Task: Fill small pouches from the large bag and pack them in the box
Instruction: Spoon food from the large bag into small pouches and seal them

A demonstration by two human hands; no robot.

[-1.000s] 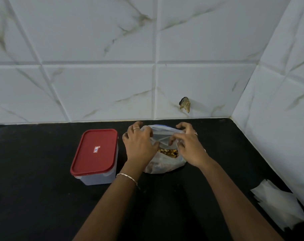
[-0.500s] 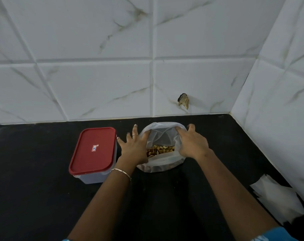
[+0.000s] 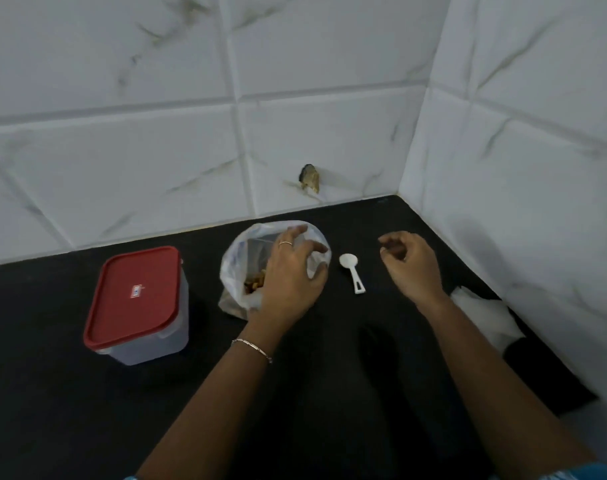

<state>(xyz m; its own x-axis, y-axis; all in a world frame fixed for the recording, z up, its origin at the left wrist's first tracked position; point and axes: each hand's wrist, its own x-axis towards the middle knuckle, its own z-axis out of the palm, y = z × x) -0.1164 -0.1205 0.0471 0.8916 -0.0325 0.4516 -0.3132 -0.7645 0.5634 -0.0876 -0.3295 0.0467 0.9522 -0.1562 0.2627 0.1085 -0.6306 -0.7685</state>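
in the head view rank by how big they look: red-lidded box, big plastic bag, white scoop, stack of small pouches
1. red-lidded box
2. big plastic bag, close behind, though the left hand covers part of it
3. stack of small pouches, partly hidden by the right forearm, so unsure
4. white scoop, clearly smallest

No readable text anywhere; only a small white sticker [image 3: 136, 292] with a red-blue mark on the box's red lid [image 3: 133, 297], too blurred to make out.
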